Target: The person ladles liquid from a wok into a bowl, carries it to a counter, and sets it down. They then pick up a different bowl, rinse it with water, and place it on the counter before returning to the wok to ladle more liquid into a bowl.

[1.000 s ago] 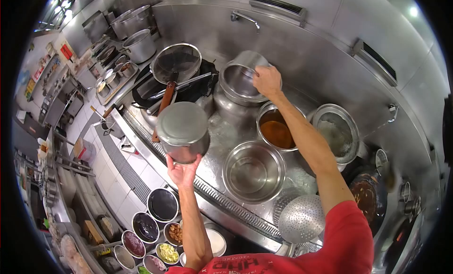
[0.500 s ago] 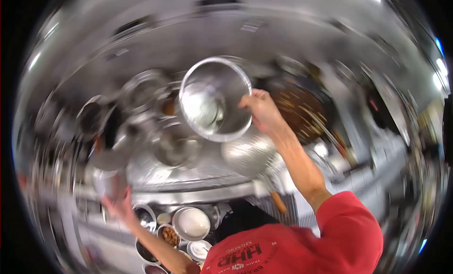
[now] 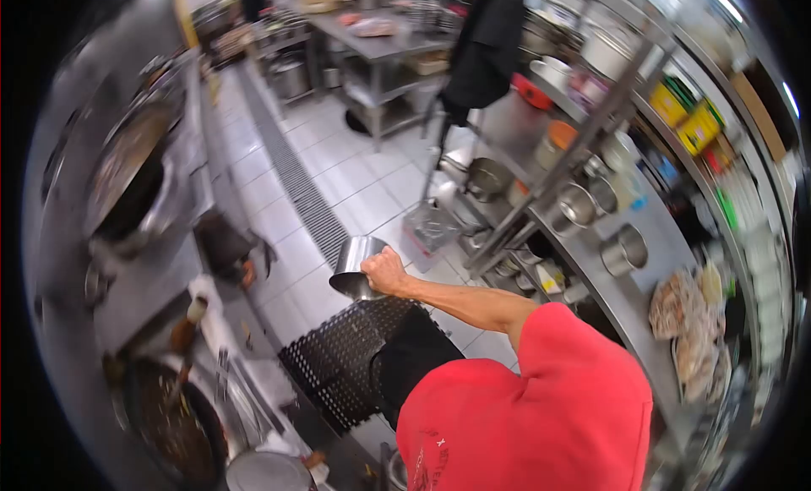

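My right hand is closed on a cylindrical steel pot, holding it out over the floor. The pot is tipped, its opening facing down and to the left; I cannot see what is inside. Below it lies a black perforated floor mat. My left hand is out of view.
On the left runs the steel cooking line with a large wok and a dark pan of food. A floor grate crosses the tiles. To the right, a steel shelf carries metal pots and bagged food.
My view has swung from the stove to the aisle and shelves on the right. The right hand still holds the pot, now tipped downward. My left hand and the metal container by it have left view.
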Available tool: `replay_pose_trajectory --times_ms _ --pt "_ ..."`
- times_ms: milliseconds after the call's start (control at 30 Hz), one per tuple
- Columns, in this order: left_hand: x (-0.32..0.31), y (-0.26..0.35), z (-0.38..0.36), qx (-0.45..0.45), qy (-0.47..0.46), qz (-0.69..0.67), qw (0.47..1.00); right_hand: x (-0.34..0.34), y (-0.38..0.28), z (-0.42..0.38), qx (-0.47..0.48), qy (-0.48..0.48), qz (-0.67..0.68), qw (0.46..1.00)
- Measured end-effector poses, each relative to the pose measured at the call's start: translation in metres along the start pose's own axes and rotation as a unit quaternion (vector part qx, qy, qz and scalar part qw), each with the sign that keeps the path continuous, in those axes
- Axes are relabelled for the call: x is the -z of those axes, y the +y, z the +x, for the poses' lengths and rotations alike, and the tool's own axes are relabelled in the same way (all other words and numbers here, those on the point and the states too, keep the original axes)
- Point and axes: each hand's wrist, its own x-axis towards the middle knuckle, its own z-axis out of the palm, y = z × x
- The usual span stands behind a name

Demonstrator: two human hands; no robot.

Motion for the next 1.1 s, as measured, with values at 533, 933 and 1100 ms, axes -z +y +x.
replay_pose_trajectory --times_ms 533,933,1100 --pt "-0.275 -0.340 0.033 0.115 -0.248 0.639 0.719 0.161 0.313 -0.047 -0.561 0.504 0.420 0.505" --pt "-0.314 -0.388 -0.029 0.012 -0.421 0.625 0.657 0.142 0.410 -0.011 -0.574 0.621 0.355 0.399" --pt "-0.298 -0.384 -0.030 0.027 -0.438 0.612 0.658 0.120 0.406 -0.025 -0.618 0.599 0.309 0.405"
